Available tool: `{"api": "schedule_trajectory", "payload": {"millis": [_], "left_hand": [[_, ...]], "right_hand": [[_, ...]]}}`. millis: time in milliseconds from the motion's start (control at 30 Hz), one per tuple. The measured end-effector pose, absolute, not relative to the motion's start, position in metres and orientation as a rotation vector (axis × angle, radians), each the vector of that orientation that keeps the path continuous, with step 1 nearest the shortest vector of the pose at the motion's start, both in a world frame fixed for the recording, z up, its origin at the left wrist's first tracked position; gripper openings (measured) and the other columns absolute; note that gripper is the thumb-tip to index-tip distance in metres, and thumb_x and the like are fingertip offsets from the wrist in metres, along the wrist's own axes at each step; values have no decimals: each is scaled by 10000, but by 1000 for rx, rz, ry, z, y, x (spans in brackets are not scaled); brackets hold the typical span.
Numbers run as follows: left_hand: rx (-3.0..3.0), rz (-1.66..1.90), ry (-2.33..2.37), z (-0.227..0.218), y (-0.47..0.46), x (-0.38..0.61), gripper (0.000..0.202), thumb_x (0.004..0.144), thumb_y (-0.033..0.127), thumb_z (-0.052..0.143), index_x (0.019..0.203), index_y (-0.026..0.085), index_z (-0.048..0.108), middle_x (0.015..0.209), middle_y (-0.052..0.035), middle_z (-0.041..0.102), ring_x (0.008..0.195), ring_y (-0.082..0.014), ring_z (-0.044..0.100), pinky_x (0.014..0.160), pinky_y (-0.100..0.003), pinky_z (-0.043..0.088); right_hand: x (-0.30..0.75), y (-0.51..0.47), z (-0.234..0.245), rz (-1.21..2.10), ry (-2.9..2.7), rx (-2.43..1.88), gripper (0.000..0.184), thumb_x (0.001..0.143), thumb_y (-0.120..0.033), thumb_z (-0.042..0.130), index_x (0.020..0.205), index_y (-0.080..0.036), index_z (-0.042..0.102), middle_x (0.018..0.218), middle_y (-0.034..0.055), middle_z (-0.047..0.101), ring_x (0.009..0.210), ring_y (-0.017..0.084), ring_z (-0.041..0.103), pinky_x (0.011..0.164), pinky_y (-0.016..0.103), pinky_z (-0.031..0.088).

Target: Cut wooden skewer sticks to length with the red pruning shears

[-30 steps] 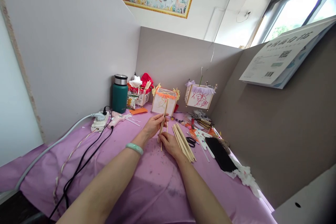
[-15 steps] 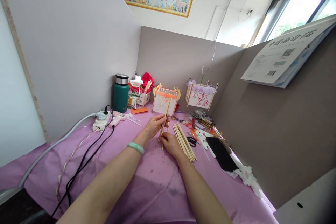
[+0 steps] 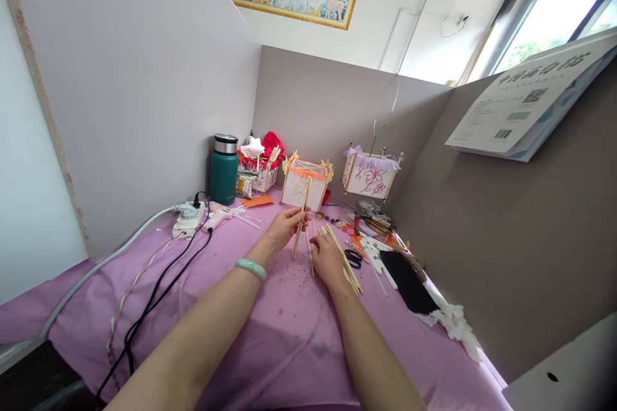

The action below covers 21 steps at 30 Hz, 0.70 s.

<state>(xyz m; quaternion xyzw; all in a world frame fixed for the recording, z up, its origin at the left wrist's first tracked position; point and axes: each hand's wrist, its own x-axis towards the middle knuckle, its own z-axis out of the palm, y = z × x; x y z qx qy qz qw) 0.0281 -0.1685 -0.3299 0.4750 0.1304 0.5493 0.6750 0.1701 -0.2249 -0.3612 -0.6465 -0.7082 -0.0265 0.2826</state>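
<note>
My left hand (image 3: 289, 226), with a pale green bangle on the wrist, is closed around thin wooden sticks (image 3: 303, 215) held upright and slightly tilted; how many is hard to tell. To its right, my right hand (image 3: 328, 257) has its fingers closed on another wooden stick (image 3: 311, 262), which slants beside the first ones. Partly under that hand lies a pile of wooden sticks (image 3: 354, 277) on the purple tablecloth (image 3: 284, 340). Just beyond my hands stands a paper lantern with orange fringe (image 3: 294, 189).
Black scissors (image 3: 353, 259), white marker pens (image 3: 380, 261) and a black phone (image 3: 407, 282) lie on the right. A pink glue gun (image 3: 218, 216), power strip (image 3: 187, 223) and green bottle (image 3: 223, 173) are on the left. A purple-fringed lantern (image 3: 371, 176) hangs at the back.
My right hand has moved right, away from the sticks in my left hand, with a stick in its fingers. It now covers part of the pile. My left hand has hardly moved.
</note>
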Motion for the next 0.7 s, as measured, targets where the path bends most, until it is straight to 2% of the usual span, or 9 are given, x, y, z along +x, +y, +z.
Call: {"api": "schedule_trajectory", "payload": {"millis": [167, 333, 400, 500, 600, 700], "left_hand": [[1072, 1224, 279, -329, -169, 28, 329, 711, 262, 703, 995, 105, 649, 764, -47, 628, 647, -90, 557, 634, -235, 424], [1070, 1200, 281, -326, -173, 27, 314, 721, 247, 692, 998, 106, 646, 761, -41, 620, 643, -86, 550, 610, -224, 419], [1074, 1197, 283, -326, -173, 27, 320, 722, 249, 692, 1005, 107, 644, 764, -41, 620, 640, -86, 550, 604, -223, 421], [1078, 1194, 290, -326, -173, 28, 328, 723, 253, 692, 1012, 107, 640, 765, -39, 620, 637, -84, 551, 614, -228, 433], [1084, 1189, 291, -327, -172, 27, 333, 724, 260, 692, 1014, 107, 639, 773, -43, 620, 644, -86, 555, 611, -226, 437], [1086, 1188, 294, -327, -172, 27, 328, 723, 263, 694, 1009, 111, 641, 774, -43, 620, 643, -84, 556, 607, -221, 436]], "right_hand": [[172, -224, -364, -110, -1993, -1719, 213, 850, -278, 485, 963, -198, 646, 985, 84, 598, 944, 200, 532, 800, 280, 360], [174, -221, -367, -218, -1904, -1951, 253, 814, -128, 465, 973, -177, 655, 1010, 128, 599, 979, 240, 504, 801, 321, 345], [176, -221, -366, -251, -1838, -2009, 248, 831, -155, 461, 986, -170, 653, 1026, 149, 594, 993, 257, 491, 818, 343, 336], [176, -223, -365, -316, -1759, -1995, 302, 864, -359, 480, 1034, -165, 637, 1076, 177, 574, 1057, 301, 448, 876, 406, 303], [176, -225, -364, -344, -1632, -2070, 545, 804, -571, 500, 1110, -130, 595, 1150, 225, 528, 1107, 360, 410, 889, 474, 280], [178, -226, -364, -259, -1544, -2220, 727, 729, -667, 521, 1164, -85, 550, 1183, 278, 493, 1107, 399, 417, 867, 508, 295]]}}
